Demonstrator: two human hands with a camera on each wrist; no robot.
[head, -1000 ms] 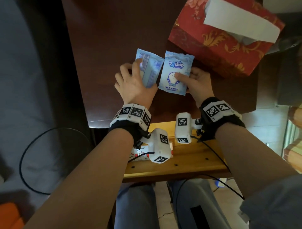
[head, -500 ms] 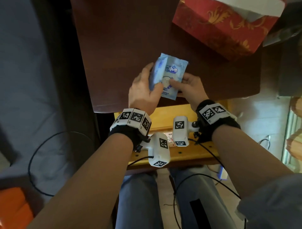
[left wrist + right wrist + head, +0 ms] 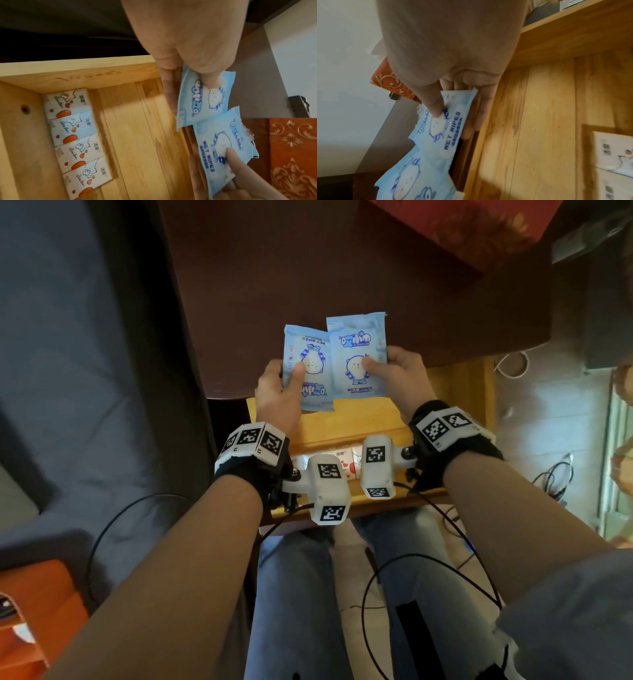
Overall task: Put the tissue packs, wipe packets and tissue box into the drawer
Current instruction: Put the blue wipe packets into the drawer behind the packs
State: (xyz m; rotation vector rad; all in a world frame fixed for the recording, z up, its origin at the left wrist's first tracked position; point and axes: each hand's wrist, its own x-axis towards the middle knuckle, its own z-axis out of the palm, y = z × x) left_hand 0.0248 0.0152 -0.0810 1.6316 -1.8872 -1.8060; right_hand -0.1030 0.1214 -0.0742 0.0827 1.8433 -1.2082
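Two light-blue wet wipe packets are held side by side above the open wooden drawer (image 3: 356, 422). My left hand (image 3: 284, 385) pinches the left wipe packet (image 3: 306, 368), thumb on its face. The right hand (image 3: 400, 378) pinches the right wipe packet (image 3: 358, 357) the same way. In the left wrist view the left packet (image 3: 202, 97) and the right packet (image 3: 221, 147) hang over the drawer floor (image 3: 137, 135). Several white tissue packs (image 3: 75, 136) lie in a row along the drawer's front wall. The red tissue box (image 3: 462, 224) stands on the dark table at the top edge.
The dark brown table (image 3: 308, 268) overhangs the drawer's back. A grey bed or sofa (image 3: 68, 337) fills the left. Black cables (image 3: 411, 594) run from the wrist cameras over my knees. An orange object (image 3: 27, 611) lies at the lower left.
Both hands lifted the two wipe packets off the table and drew them back toward me, over the drawer. The packets, overlapped half a second ago, are now spread side by side.
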